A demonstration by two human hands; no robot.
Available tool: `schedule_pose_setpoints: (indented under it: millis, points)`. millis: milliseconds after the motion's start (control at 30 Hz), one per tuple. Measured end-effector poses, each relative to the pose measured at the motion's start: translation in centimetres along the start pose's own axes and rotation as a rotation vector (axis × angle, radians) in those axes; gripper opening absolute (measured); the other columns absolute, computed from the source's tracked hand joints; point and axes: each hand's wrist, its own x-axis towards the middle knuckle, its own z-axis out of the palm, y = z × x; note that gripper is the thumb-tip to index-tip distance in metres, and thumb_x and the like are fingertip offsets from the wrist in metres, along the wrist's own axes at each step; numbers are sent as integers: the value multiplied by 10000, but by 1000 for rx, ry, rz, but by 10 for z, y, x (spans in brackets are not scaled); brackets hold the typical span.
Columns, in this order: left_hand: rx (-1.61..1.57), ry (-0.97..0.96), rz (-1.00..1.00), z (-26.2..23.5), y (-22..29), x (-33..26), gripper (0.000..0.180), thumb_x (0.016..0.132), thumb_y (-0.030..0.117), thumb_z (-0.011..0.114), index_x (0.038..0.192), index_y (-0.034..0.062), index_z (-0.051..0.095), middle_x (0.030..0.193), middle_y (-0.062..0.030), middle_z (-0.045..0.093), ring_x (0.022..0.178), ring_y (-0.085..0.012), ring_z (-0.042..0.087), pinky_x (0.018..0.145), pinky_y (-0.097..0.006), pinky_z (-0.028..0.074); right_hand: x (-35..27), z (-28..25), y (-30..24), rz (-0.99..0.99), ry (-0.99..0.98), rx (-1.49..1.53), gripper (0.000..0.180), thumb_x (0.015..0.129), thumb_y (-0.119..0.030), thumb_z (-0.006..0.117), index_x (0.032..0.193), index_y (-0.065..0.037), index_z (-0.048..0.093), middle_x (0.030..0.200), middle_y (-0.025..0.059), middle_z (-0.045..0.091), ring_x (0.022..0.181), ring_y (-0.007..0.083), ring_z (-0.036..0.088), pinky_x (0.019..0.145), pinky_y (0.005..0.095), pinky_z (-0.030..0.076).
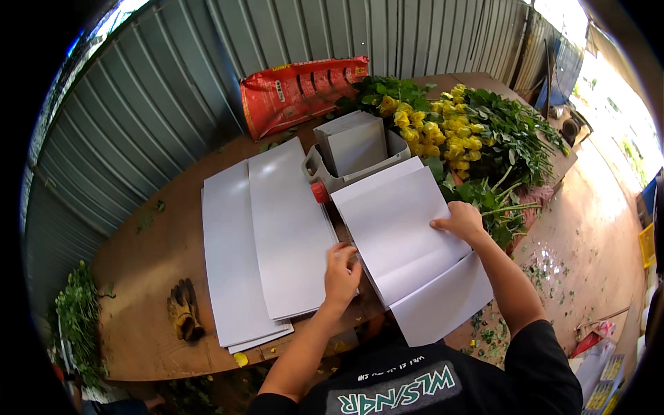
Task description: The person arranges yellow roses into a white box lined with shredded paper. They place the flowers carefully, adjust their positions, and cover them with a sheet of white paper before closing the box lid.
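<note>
My right hand (459, 223) grips the right edge of a creased white paper sheet (398, 228), thumb on top and fingers behind it. The sheet's lower part bends along a crease and slopes over the table's front edge towards me. My left hand (342, 275) is beside the sheet's left edge, fingers loosely bent and apart; whether the fingertips touch the edge I cannot tell. Just left of that hand lie two overlapping stacks of long white sheets (287, 228). Beyond the creased sheet, a cut-open grey plastic jug (332, 181) with a red cap holds a block of grey sheets (356, 145).
Yellow roses (449, 131) with leafy stems cover the table's right side. A red printed bag (304, 93) leans on the corrugated metal wall (290, 34). Work gloves (184, 311) lie on the brown table (149, 256). Greenery (79, 318) stands at the left edge.
</note>
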Motion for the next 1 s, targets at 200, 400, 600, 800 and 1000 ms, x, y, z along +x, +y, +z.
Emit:
schedule_pose_setpoints:
  millis: [200, 400, 600, 800, 1000]
  points:
    - [383, -307, 613, 39, 81, 21, 471, 808, 381, 520, 1174, 91, 463, 1316, -210, 275, 1121, -312, 373, 942, -434, 273, 6, 5, -1, 2, -62, -73, 484, 583, -478, 678, 723, -20, 605, 762, 149, 617, 751, 294, 597, 669, 381, 456]
    - [687, -509, 351, 62, 70, 26, 765, 741, 641, 437, 1326, 159, 328, 1378, -291, 106, 1306, -389, 36, 965, -611, 26, 12, 0, -12, 16, -140, -156, 511, 587, -490, 692, 796, -26, 634, 819, 141, 632, 780, 288, 615, 673, 372, 482]
    - [739, -498, 222, 64, 82, 23, 729, 708, 648, 473, 1314, 264, 345, 1376, -295, 107, 1289, -436, 39, 887, -691, 65, -1, -9, -22, -43, -84, -352, 482, 654, -464, 669, 853, -29, 610, 806, 129, 633, 763, 245, 620, 653, 365, 477]
    - [712, -500, 198, 63, 82, 24, 743, 677, 629, 519, 1310, 282, 345, 1376, -282, 123, 1285, -435, 56, 874, -707, 88, -54, -43, -18, -723, -642, -192, 385, 700, -399, 629, 968, -123, 610, 845, 100, 623, 771, 263, 600, 637, 359, 463]
    - [762, -507, 169, 65, 81, 26, 766, 628, 562, 608, 1298, 291, 353, 1377, -252, 154, 1287, -415, 80, 872, -717, 95, -67, -27, -14, -891, -352, -251, 284, 729, -226, 577, 975, -97, 521, 694, 40, 577, 646, 211, 601, 517, 323, 461]
